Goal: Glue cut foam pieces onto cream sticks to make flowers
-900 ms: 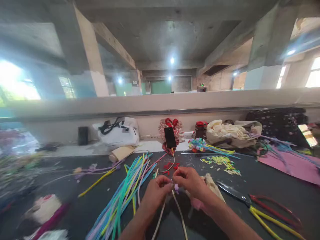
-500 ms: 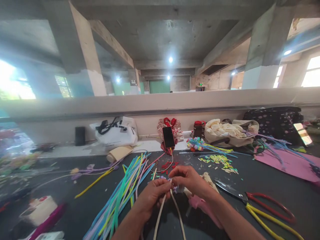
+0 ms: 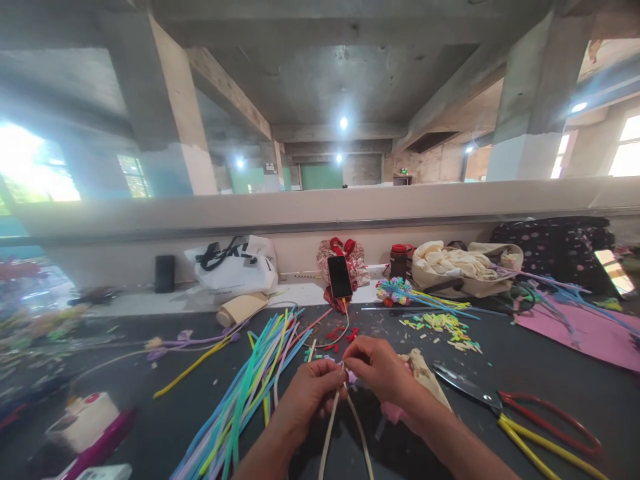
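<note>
Cream slender strands [image 3: 329,430] are hanging left of the red-and-yellow-handled metal scissors [image 3: 491,397], running lengthwise toward you; your left hand [image 3: 311,393] and right hand [image 3: 379,373] are pinching their far ends, equally near.

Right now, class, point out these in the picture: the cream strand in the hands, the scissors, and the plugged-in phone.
Cream strand [image 3: 329,430]: head view, on its picture-left trailing length.
Scissors [image 3: 493,398]: head view, on the metal near the handles.
Plugged-in phone [image 3: 340,277]: head view, on its dark screen.
</note>
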Action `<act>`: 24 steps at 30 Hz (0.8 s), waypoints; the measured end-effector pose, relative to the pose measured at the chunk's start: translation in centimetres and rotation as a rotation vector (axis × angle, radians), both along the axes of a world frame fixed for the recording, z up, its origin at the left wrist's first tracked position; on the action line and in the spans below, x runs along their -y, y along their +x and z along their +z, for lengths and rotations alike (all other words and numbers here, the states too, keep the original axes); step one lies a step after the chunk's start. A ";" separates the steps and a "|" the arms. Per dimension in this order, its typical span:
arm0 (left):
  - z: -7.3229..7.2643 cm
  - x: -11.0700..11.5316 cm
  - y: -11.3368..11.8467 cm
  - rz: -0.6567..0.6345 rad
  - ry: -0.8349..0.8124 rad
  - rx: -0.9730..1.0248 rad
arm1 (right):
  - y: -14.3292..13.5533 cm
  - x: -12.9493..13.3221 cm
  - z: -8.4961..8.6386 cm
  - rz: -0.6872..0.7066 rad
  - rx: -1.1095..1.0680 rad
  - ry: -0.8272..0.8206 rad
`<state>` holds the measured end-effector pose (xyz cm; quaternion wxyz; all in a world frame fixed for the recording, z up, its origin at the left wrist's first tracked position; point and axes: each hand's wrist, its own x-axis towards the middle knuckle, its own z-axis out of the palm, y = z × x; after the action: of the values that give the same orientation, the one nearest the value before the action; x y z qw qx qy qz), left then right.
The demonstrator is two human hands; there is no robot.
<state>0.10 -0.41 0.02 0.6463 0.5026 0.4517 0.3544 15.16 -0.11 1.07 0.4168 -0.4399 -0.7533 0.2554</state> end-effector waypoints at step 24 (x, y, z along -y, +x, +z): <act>-0.2 0.0 0.0 0.047 0.092 0.168 | -1.7 0.0 -0.9 -0.070 -0.452 -0.214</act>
<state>0.07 -0.36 -0.16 0.6498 0.4894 0.3908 0.4308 13.46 -0.13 0.18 0.5343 -0.4392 -0.5938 0.4112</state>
